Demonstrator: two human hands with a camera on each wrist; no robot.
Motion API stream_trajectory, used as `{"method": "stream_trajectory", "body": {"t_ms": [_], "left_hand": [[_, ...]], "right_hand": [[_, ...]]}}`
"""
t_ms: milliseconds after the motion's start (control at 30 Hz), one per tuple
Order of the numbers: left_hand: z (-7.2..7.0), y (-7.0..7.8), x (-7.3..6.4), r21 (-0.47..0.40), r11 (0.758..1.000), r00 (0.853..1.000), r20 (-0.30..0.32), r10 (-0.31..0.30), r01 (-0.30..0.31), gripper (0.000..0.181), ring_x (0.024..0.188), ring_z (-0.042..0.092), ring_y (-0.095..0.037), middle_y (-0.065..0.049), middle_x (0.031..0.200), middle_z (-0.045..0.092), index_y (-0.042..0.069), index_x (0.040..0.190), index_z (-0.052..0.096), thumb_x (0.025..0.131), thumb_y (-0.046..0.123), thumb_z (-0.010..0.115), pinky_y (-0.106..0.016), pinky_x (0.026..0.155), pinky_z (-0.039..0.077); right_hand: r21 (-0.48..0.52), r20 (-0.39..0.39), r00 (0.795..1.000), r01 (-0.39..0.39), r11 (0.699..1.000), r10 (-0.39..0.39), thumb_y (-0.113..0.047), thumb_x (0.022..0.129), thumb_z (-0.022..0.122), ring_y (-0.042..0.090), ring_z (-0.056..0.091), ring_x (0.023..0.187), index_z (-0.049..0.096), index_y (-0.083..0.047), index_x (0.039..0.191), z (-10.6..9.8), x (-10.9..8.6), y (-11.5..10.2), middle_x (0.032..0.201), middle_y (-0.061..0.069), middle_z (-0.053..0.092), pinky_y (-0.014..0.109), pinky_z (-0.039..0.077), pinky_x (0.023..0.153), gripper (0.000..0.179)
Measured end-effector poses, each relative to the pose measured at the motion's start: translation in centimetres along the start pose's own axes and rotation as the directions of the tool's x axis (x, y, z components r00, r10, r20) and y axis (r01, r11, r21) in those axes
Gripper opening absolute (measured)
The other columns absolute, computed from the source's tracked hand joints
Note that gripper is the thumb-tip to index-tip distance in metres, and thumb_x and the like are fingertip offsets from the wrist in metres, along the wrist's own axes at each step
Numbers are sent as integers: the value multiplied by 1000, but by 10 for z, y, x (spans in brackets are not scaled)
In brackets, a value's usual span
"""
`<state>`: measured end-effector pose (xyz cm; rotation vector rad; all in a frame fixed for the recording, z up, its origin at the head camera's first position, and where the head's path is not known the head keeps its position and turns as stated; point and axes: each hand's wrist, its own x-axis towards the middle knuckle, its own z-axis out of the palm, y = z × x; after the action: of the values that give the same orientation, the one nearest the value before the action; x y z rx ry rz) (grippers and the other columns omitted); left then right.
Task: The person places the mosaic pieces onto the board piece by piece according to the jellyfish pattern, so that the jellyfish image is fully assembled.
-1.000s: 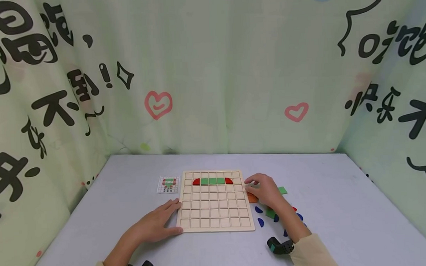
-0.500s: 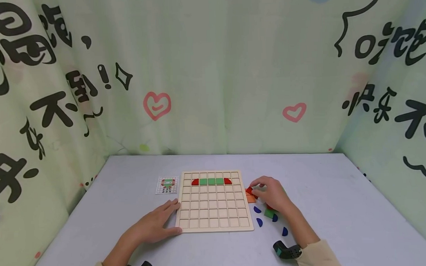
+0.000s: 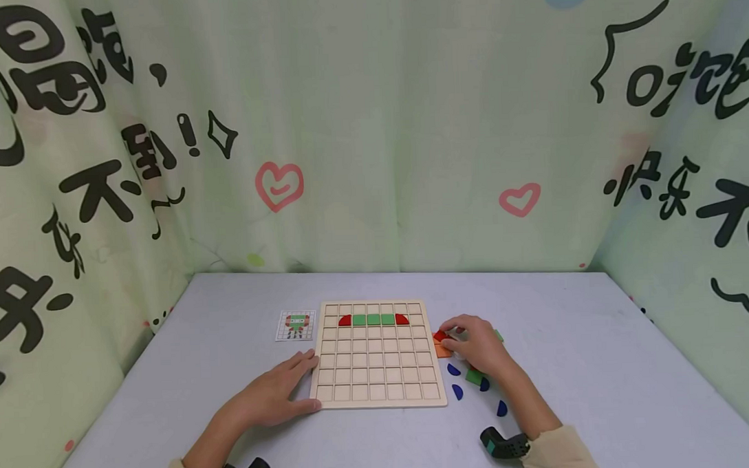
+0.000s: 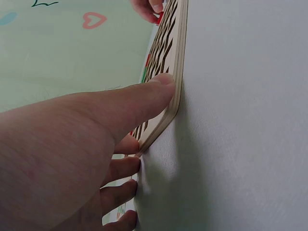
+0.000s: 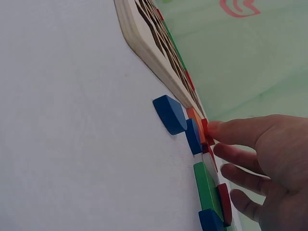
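The wooden grid board (image 3: 379,378) lies flat on the table, with green squares (image 3: 373,319) and a red quarter-round piece (image 3: 344,321) at each end of their row. My left hand (image 3: 277,392) rests against its left edge, thumb (image 4: 159,86) on the frame near the corner and the other fingers spread along the side. Just right of the board, my right hand (image 3: 480,344) pinches a red block (image 3: 441,336) over an orange piece (image 3: 443,351). Its thumb tip meets the red block in the right wrist view; the index finger is mostly hidden there.
A small pattern card (image 3: 296,325) lies left of the board. Several blue rounded blocks (image 3: 457,391) and a green block (image 3: 475,376) are scattered below my right hand. A printed curtain (image 3: 372,158) hangs behind and beside the table (image 3: 382,444).
From the board's right edge my right hand has drawn back slightly right and down, onto the red block, where it has stayed for the last half second. The left hand holds still.
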<state>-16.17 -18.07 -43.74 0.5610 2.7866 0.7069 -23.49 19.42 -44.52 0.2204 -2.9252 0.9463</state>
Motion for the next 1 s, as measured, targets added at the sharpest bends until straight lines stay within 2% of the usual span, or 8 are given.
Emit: {"method": "stream_trajectory", "body": {"t_ms": [233,467,700,800,933,1000], "left_hand": [[0,1,1,0,1000,1000,9,-18,18,78,145,31,-34,-10,157,34,10,147,41,84,47,70,-55,114,32],[0,3,1,6,999,999,11,-41,41,78,145,31,-33,-8,157,34,11,146,42,84,47,71,-54,114,33],[0,3,1,9,999,999,10,-36,36,78,145,32,-33,-9,157,34,11,146,42,84,47,71,-54,114,33],[0,3,1,8,999,999,12,-37,37,78,145,31,-33,-8,157,33,11,146,42,84,47,71,-54,114,33],[0,3,0,-3,999,999,19,-43,43,78,145,31,-34,-8,157,33,11,147,41,84,47,71,-54,114,33],[0,3,0,-6,999,999,22,-45,45,78,145,30,-34,-8,157,33,11,147,41,84,47,71,-54,114,33]], "right_hand": [[-7,-5,1000,4,1000,-4,-12,86,72,22,55,97,72,-13,106,3,0,0,109,6,69,42,54,87,21],[-20,-18,999,-36,999,35,-9,89,66,24,54,99,71,-13,110,1,1,1,111,8,68,43,54,89,21],[-23,-35,996,-82,996,82,-11,90,66,24,56,97,70,-10,111,-5,1,2,110,11,66,35,58,80,22],[-10,-18,999,-34,999,34,-12,90,67,24,57,101,71,-13,111,-6,1,1,113,9,67,37,57,83,21],[5,23,997,76,997,-76,-12,88,69,30,57,113,74,-15,107,-6,1,1,118,8,67,50,51,96,19],[5,44,994,101,995,-102,-11,88,70,32,56,117,75,-13,105,-6,1,1,119,9,67,54,47,101,18]]}}
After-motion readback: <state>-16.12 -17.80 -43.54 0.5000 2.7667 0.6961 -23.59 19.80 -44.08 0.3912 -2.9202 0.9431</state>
